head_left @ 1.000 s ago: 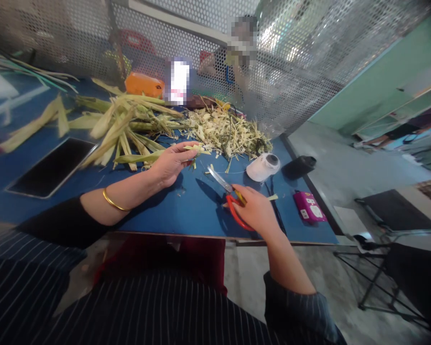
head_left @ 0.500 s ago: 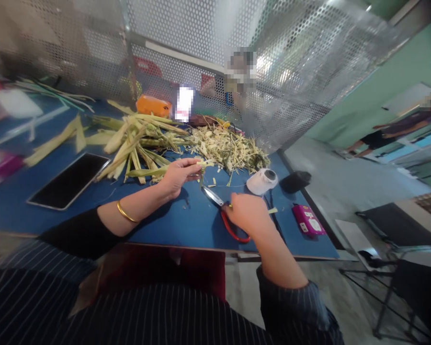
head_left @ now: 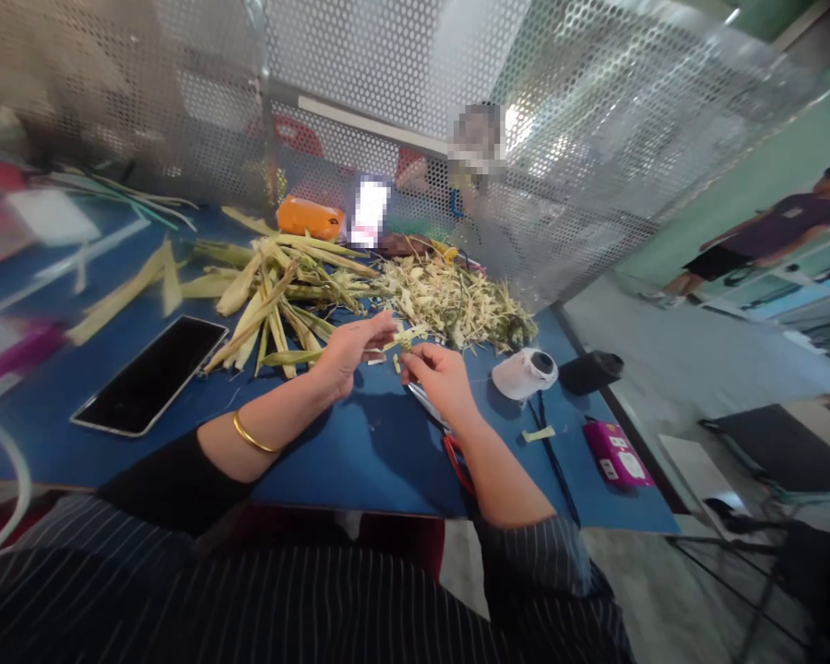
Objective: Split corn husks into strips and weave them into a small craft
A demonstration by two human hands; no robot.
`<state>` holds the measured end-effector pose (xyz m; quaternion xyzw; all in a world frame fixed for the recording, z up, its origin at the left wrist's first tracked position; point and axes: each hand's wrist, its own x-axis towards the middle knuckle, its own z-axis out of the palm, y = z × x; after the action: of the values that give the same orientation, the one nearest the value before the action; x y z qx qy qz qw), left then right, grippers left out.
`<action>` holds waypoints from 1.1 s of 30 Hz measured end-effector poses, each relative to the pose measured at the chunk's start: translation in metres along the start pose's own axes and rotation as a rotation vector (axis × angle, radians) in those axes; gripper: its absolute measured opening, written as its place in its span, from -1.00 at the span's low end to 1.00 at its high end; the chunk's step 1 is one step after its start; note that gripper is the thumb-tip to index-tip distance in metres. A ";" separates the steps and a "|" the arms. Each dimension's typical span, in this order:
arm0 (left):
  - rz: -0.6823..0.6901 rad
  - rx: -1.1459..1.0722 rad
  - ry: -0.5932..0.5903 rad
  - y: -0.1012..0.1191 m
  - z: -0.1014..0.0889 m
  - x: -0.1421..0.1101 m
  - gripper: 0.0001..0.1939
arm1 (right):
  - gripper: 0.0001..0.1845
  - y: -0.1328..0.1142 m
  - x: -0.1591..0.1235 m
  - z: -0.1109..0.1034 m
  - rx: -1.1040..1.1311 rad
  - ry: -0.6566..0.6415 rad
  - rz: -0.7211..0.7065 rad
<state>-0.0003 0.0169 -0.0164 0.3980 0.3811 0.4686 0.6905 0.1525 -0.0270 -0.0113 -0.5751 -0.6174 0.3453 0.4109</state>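
Note:
My left hand (head_left: 352,353), with a gold bangle on its wrist, is held over the table with its fingers stretched out. Just to its right, my right hand (head_left: 443,376) pinches a small knotted piece of pale green corn husk (head_left: 406,343) between thumb and fingertips. Scissors (head_left: 427,406) with red handles lie on the table below my right hand, partly hidden by the wrist and forearm. Small husk scraps (head_left: 397,364) lie near the fingertips. Beyond my hands are long corn husk leaves (head_left: 269,295) and a heap of shredded husk (head_left: 456,300).
On the blue table (head_left: 360,461) are a tablet-like black device (head_left: 150,373), a white thread spool (head_left: 522,373), a black spool (head_left: 590,372), a magenta packet (head_left: 615,454), an orange packet (head_left: 310,219) and a lit phone (head_left: 372,212). A perforated screen (head_left: 380,55) stands behind. A person (head_left: 781,226) stands at right.
My right hand has left the scissors on the table and moved up-left to the husk piece. My left fingers, pinching the husk before, are now stretched out. The view has shifted slightly.

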 end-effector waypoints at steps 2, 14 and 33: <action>0.038 0.130 -0.023 -0.001 0.000 -0.001 -0.58 | -0.72 0.001 -0.004 0.000 -0.099 0.013 -0.024; 0.157 0.354 0.063 -0.005 0.006 -0.002 -0.77 | -0.80 0.007 -0.012 0.003 -0.357 0.093 -0.174; 0.055 -0.141 -0.279 -0.013 0.014 -0.012 -0.80 | -0.73 0.010 -0.007 0.009 0.646 -0.156 0.114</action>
<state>0.0137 -0.0005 -0.0209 0.4202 0.2365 0.4529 0.7499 0.1482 -0.0327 -0.0249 -0.4208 -0.4724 0.5885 0.5034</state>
